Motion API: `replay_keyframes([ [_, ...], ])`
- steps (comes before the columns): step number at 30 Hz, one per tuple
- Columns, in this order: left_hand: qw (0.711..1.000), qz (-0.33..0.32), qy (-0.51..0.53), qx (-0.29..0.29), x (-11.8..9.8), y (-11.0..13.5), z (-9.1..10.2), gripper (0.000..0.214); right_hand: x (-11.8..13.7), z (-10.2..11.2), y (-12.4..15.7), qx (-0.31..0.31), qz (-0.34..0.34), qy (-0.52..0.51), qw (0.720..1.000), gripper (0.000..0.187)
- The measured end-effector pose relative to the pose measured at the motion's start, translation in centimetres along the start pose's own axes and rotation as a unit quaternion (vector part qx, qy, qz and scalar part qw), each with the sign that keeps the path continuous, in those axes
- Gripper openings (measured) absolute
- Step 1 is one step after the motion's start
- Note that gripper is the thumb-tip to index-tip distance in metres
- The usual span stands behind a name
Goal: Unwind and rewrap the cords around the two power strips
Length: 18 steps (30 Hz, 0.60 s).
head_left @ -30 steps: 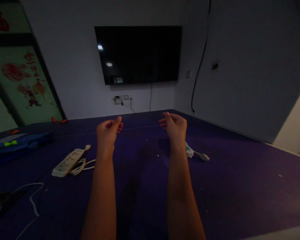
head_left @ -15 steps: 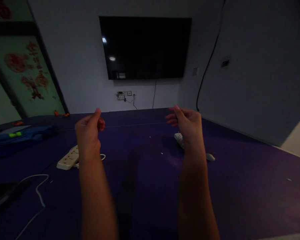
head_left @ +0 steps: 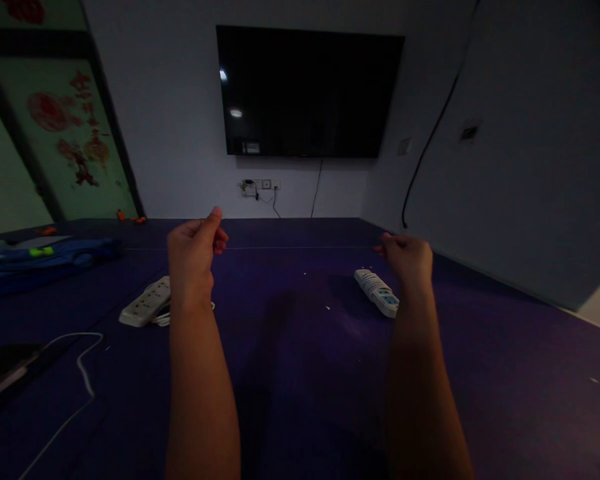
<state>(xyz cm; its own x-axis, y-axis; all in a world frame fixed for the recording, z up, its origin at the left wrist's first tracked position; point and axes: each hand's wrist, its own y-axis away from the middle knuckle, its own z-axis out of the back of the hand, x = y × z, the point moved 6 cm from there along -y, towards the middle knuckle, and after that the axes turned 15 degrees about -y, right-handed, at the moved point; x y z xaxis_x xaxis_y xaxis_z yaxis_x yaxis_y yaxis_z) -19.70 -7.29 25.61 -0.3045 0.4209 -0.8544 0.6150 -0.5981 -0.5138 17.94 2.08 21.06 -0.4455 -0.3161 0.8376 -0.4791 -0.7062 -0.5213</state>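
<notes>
Both my forearms reach forward over a dark purple floor mat [head_left: 300, 373] in a dim room. My left hand [head_left: 195, 252] is raised with the fingers curled and the thumb resting against them; nothing shows in it. Just below and left of it lies a white power strip [head_left: 144, 304] with a coiled cord. My right hand [head_left: 408, 258] is closed in a loose fist, seen from behind, with nothing visible in it. It hovers just above and right of a second white power strip [head_left: 377, 291] with a blue label.
A black TV [head_left: 310, 90] hangs on the far wall above a wall outlet [head_left: 260, 185]. A blue bag [head_left: 45, 259] lies at left, near a thin white cable [head_left: 83, 363] and a flat dark object [head_left: 0, 373]. A black cable [head_left: 430, 150] runs down the right wall.
My hands have moved apart; the right one dropped, swung right and closed into a fist, uncovering the power strip. The view has shifted slightly, bringing the TV further right.
</notes>
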Motion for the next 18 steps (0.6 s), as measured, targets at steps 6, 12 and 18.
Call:
replay_keyframes([
  [6,1.000,-0.001,-0.011,-0.001,-0.1,0.1,0.0,0.032,-8.5,-2.3,-1.3,0.105,-0.126,0.172,0.971,0.042],
  [12,1.000,-0.001,-0.010,-0.001,-0.3,0.4,0.2,0.030,-13.4,-3.2,0.9,0.084,-0.230,0.262,0.933,0.079],
  [18,1.000,-0.003,-0.010,-0.002,-0.4,0.3,0.4,0.029,-15.4,-3.6,2.1,0.057,-0.275,0.296,0.913,0.084],
])
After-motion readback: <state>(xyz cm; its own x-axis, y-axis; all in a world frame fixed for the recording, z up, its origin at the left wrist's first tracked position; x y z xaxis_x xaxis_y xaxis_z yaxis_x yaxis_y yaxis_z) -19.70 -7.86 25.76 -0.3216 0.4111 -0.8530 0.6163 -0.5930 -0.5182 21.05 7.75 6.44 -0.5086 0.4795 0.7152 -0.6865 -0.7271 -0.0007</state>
